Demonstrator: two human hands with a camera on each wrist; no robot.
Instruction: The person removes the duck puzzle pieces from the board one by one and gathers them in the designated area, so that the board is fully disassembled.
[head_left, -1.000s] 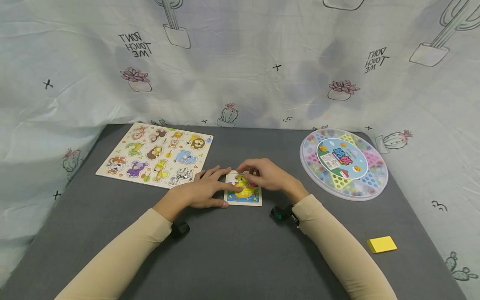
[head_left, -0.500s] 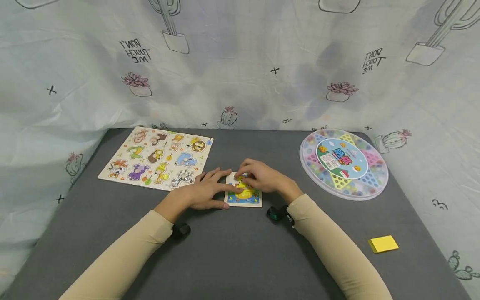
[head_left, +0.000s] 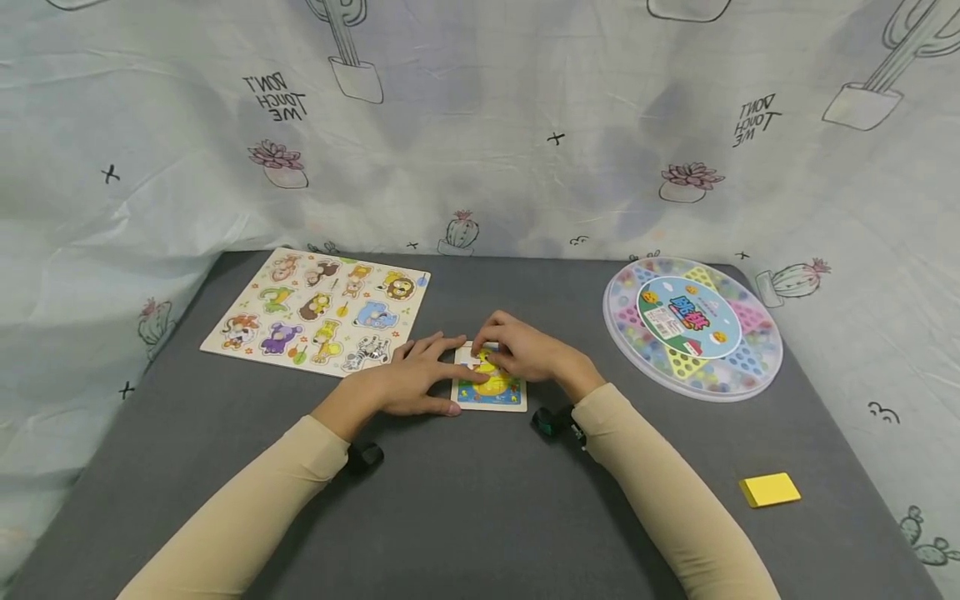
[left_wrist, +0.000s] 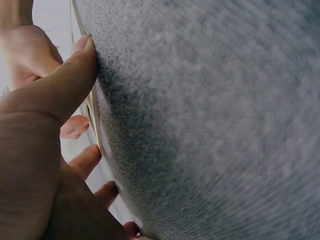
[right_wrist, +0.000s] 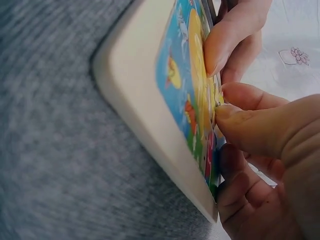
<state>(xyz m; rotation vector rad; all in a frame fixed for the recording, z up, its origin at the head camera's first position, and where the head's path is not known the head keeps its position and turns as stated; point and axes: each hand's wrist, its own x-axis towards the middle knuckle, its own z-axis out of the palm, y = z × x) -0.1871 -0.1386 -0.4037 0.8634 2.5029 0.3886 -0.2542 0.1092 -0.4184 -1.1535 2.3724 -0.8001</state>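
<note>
One grey table [head_left: 480, 517] underlies L hand [head_left: 412, 379] (fingers spread, empty), R hand [head_left: 528, 346] (curled) and, under both, ctr., a duck puzzle [head_left: 491, 398], approx. full, R apparently pinching its yellow piece [head_left: 484, 358] beside a pale, perhaps unfilled patch [head_left: 465, 357].

The duck puzzle [head_left: 495, 390] shows yellow on blue inside a cream border. Far left, a cream animal puzzle board [head_left: 337, 293] carries multicoloured figures; far right, a round Chinese checkers set [head_left: 688, 321] has a pastel star. Near right, a yellow block [head_left: 770, 491]; beneath, dark grey cloth [head_left: 465, 517].
</note>
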